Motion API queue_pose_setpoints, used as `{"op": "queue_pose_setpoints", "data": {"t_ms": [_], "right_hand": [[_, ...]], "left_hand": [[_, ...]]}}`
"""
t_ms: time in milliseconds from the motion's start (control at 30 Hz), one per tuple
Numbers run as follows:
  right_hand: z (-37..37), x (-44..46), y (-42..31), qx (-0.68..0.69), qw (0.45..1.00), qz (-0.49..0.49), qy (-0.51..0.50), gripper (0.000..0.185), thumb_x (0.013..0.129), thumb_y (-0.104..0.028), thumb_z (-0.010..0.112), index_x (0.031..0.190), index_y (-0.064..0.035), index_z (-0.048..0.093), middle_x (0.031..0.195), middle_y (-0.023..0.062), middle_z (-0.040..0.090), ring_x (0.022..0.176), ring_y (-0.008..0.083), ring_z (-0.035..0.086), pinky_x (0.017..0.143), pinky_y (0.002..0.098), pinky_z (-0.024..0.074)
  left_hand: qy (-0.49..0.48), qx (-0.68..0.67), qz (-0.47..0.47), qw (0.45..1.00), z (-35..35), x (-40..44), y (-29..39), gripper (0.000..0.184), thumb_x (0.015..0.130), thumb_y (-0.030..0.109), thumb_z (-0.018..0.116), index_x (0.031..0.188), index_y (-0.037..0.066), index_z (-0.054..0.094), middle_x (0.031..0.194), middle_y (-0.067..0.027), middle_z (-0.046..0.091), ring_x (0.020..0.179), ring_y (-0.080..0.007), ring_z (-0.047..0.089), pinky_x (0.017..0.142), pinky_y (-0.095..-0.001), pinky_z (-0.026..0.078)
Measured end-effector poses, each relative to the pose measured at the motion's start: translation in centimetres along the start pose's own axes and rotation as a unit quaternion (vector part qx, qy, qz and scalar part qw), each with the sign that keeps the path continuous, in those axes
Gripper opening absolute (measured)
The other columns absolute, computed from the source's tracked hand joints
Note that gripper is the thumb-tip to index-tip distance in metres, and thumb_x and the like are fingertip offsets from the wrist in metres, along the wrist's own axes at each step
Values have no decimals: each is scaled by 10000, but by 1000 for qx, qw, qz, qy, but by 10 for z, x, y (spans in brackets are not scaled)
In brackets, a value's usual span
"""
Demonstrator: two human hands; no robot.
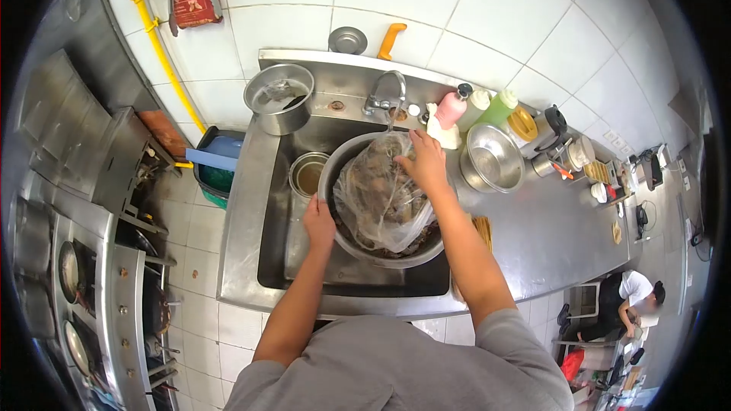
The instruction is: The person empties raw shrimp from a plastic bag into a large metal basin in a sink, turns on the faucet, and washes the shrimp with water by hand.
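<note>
A large metal basin (pixel 329 183) stands in the sink under the tap (pixel 391 85). Inside it, a clear plastic bag (pixel 381 198) bulges with brownish contents that I cannot identify. Dark material shows around the bag near the basin's lower rim. My left hand (pixel 319 222) grips the basin's left rim, fingers closed on it. At the upper right of the basin, my right hand (pixel 425 161) has hold of the plastic bag, thumb toward its middle; the fingertips are partly hidden. Water appears to run from the tap onto the bag.
A smaller metal pot (pixel 308 175) sits in the sink beside the basin. Another pot (pixel 280 99) stands on the left ledge. To the right are a metal bowl (pixel 492 157), a pink bottle (pixel 451 109) and a green bottle (pixel 500 108). A person (pixel 628 297) works far right.
</note>
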State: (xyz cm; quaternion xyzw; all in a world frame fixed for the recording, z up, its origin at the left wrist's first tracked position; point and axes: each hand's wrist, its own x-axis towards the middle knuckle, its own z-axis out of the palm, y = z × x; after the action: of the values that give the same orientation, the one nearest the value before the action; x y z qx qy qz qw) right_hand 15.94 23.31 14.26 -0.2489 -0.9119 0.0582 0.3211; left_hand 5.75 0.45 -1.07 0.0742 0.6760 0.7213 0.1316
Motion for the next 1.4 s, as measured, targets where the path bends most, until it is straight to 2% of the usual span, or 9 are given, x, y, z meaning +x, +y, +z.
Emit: {"op": "queue_pose_setpoints", "data": {"t_ms": [267,367,433,533,600,800,967,1200,1400], "right_hand": [[10,15,12,-127,978,-16,-164,221,845,-311,700,943,-114,721,984,81,665,1037,294,598,934,493,433],[3,17,16,27,992,-47,-116,201,906,-277,651,883,-80,679,878,135,647,903,303,622,857,440,465],[-9,17,8,205,972,85,-81,224,964,-246,603,868,-44,624,793,177,595,752,320,583,743,395,469],[-16,41,2,270,959,82,25,264,1007,-265,567,892,-27,581,762,180,560,696,313,522,680,377,451],[-43,74,-2,231,970,69,21,251,1030,-241,553,906,-23,552,740,57,478,721,164,445,696,324,418],[-100,123,0,353,927,121,32,275,1042,-286,539,844,-95,539,750,-81,413,717,53,341,637,237,330],[-161,142,-30,331,936,104,62,275,1026,-289,556,900,-46,584,732,-41,463,703,77,395,649,258,385],[-213,161,-79,375,921,97,41,289,1004,-337,588,929,-59,605,685,-68,463,619,42,377,539,245,332],[-189,152,-71,425,893,130,69,313,1024,-356,536,985,-54,611,758,-1,584,676,91,561,536,271,461]], "left_hand": [[-4,-23,4,1000,-3,0,6,332,1020,169,472,1248,-28,610,1014,-125,687,885,-203,636,809,-346,496],[0,42,12,999,-3,0,11,328,1020,169,471,1235,-30,617,1011,-124,687,876,-213,639,803,-351,497],[13,-6,-11,1000,-1,-4,16,367,1022,168,469,1258,-87,588,1085,-138,678,978,-196,622,894,-320,469],[17,-13,-78,997,3,-14,52,377,1014,178,481,1252,-94,591,1086,-150,681,978,-207,627,889,-323,471],[20,25,-28,999,6,-6,45,361,1016,182,478,1243,-69,603,1053,-142,684,920,-218,636,847,-338,486],[14,33,-17,999,11,16,34,332,1016,188,484,1199,-45,635,1022,-120,686,883,-196,638,807,-340,493],[-21,33,15,999,10,29,13,337,1015,201,496,1220,-31,630,1032,-121,691,909,-210,641,831,-335,490],[-50,46,41,997,6,32,28,443,1039,274,489,1365,-24,526,1283,-190,598,1174,-295,569,1008,-369,420],[-88,88,147,981,-12,28,71,488,1043,251,476,1440,-30,436,1468,-215,443,1346,-327,430,1115,-385,328]]}}
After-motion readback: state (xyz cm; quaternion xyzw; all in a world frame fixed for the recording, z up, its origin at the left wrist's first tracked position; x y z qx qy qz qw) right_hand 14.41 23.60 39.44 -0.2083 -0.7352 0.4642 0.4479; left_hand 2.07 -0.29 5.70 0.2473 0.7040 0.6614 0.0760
